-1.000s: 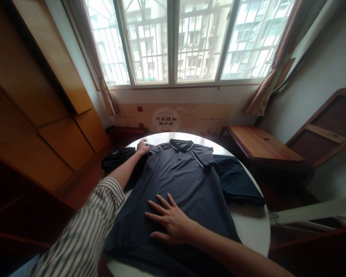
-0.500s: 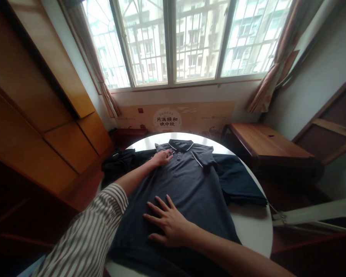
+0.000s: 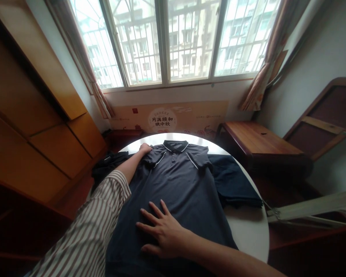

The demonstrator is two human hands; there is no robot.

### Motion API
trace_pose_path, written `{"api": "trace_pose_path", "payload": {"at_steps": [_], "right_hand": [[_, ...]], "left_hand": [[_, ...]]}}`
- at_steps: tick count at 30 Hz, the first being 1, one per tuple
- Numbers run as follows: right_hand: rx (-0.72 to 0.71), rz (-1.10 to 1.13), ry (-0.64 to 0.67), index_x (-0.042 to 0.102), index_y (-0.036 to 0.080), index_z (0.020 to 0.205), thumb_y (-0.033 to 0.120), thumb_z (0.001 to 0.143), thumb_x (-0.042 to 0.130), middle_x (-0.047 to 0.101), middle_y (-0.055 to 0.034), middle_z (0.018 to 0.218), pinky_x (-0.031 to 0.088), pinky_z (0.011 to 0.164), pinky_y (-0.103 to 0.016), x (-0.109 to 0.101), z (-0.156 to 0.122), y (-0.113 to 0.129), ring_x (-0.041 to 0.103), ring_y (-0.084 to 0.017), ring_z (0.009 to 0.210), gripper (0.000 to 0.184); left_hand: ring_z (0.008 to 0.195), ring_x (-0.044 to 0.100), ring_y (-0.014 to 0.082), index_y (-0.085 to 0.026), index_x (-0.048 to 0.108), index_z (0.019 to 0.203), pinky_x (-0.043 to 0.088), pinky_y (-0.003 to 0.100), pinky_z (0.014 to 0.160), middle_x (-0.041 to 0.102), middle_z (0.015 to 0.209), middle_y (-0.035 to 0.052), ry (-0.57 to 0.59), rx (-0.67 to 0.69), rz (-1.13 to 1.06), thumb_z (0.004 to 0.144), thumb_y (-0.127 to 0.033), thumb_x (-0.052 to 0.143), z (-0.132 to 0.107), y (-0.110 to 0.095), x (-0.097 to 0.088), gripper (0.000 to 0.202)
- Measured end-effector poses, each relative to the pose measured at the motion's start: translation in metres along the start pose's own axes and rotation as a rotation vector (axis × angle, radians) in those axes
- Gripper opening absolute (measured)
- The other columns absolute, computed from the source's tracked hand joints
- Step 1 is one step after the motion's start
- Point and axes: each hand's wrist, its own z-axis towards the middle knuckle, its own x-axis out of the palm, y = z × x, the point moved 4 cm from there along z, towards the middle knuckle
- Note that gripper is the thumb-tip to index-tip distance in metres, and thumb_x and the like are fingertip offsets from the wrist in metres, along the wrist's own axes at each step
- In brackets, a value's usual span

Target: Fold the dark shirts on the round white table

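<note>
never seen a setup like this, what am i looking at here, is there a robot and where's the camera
No robot here: these are a person's own bare hands, seen from a camera worn on the head, looking forward and down. On the round white table lies a dark grey polo shirt, its collar at the far end. Dark blue cloth lies to its right, black cloth to its left. The right hand rests on the shirt, fingers spread, holding nothing. The left hand is at the shirt's left shoulder; whether it pinches the fabric is hard to tell.
</note>
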Motion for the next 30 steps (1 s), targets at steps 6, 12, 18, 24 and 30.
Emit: {"api": "trace_pose_path", "payload": {"at_steps": [6,12,18,24,30], "right_hand": [[-0.005,0.019,0.004,0.032,0.031,0.153,0.062,0.094,0.042,0.02,-0.0074,0.162,-0.003,0.114,-0.068,0.0,-0.001,-0.001,0.003,-0.036,0.149,0.067],[-0.032,0.035,0.006,0.035,0.036,0.151,0.065,0.093,0.044,0.02,-0.0036,0.162,-0.004,0.114,-0.068,-0.001,-0.002,0.0,0.002,-0.037,0.149,0.065],[-0.074,0.003,0.032,0.031,0.041,0.151,0.061,0.089,0.054,0.019,-0.0006,0.162,-0.005,0.111,-0.072,-0.001,-0.002,0.001,-0.002,-0.039,0.148,0.069],[-0.093,0.0,0.052,0.033,0.041,0.15,0.059,0.091,0.053,0.016,-0.0003,0.163,-0.006,0.111,-0.071,-0.002,-0.005,0.008,-0.005,-0.038,0.148,0.066],[-0.091,-0.043,0.054,0.032,0.042,0.15,0.056,0.091,0.055,0.017,0.0008,0.163,-0.005,0.112,-0.07,0.002,-0.008,0.014,-0.004,-0.037,0.148,0.066]], "left_hand": [[0.099,0.067,0.0199,-0.015,0.063,0.119,0.053,0.029,0.083,0.069,0.116,0.011,-0.125,-0.047,-0.034,0.09,-0.021,0.06,0.02,0.012,-0.001,0.03],[0.096,0.067,0.0244,-0.011,0.059,0.119,0.055,0.034,0.078,0.067,0.11,0.0155,-0.089,-0.024,0.057,0.089,-0.023,0.061,0.024,0.019,-0.01,0.033],[0.131,0.047,0.0294,-0.018,0.055,0.132,0.037,0.043,0.109,0.051,0.141,0.0166,0.036,0.31,0.231,0.094,-0.028,0.048,-0.003,-0.016,0.02,0.039],[0.147,0.023,0.0332,-0.026,0.044,0.146,0.016,0.055,0.117,0.029,0.159,0.0089,0.265,0.546,0.37,0.093,-0.06,0.042,-0.041,-0.026,0.068,0.063],[0.147,0.021,0.0367,-0.025,0.038,0.149,0.018,0.062,0.114,0.024,0.161,0.012,0.315,0.493,0.433,0.096,-0.056,0.038,-0.038,-0.036,0.06,0.062]]}}
